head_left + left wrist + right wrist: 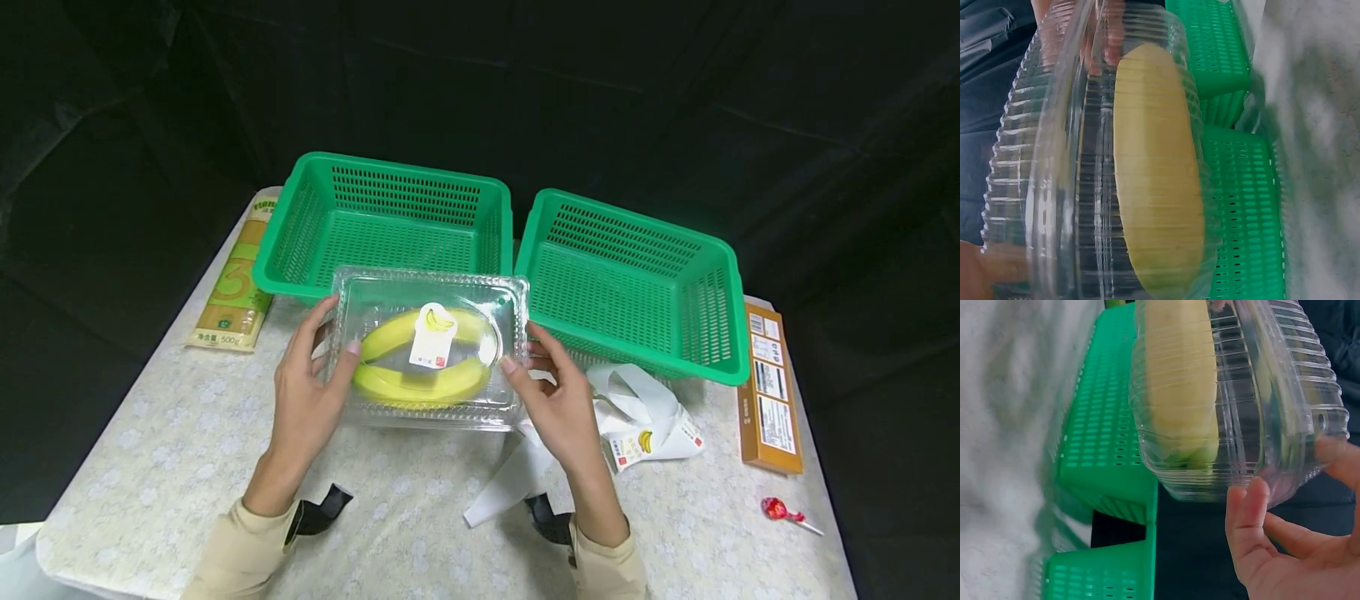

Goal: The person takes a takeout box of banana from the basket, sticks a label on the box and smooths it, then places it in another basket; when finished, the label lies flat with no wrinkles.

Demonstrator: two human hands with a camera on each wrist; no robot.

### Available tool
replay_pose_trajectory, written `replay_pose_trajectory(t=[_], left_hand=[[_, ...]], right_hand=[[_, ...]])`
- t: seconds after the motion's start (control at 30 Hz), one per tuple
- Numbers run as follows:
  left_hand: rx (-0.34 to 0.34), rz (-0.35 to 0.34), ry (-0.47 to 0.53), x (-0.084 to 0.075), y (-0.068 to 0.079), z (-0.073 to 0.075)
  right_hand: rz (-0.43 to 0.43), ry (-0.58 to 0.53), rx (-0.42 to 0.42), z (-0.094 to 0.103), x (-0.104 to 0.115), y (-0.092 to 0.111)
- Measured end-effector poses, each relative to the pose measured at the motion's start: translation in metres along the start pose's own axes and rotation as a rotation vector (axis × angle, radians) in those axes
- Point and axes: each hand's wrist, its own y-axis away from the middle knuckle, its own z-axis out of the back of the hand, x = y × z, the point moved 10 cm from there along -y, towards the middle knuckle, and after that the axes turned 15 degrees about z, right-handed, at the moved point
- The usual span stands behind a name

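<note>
A clear plastic clamshell box point(390, 292) with bananas point(420, 385) inside is held up between both hands in the head view. On its lid sits a white label point(432, 337) with a banana picture. My left hand point(307, 400) grips the left end, thumb on top and fingers at the side. The right end is gripped by my right hand point(558, 408) in the same way. Through the ribbed plastic wall one banana point(1157, 169) shows in the left wrist view. In the right wrist view, fingertips point(1254, 500) of the right hand press against the box's edge.
Two green baskets point(420, 171) point(637, 350) stand at the back of the patterned table point(187, 475). A noodle packet point(238, 283) lies left. White banana-print wrapping point(645, 408), an orange-brown box point(771, 392) and a red lollipop point(776, 508) lie right.
</note>
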Motion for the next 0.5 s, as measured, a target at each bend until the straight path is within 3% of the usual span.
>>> replay_pose_trajectory(t=[0.3, 0.5], left_hand=[[0.019, -0.016, -0.022, -0.003, -0.015, -0.007], [0.006, -0.024, -0.009, -0.003, -0.017, -0.008]], right_hand=[[0.097, -0.062, 0.013, -0.003, 0.008, -0.017], [0.055, -0.032, 0.01, -0.008, -0.001, -0.019]])
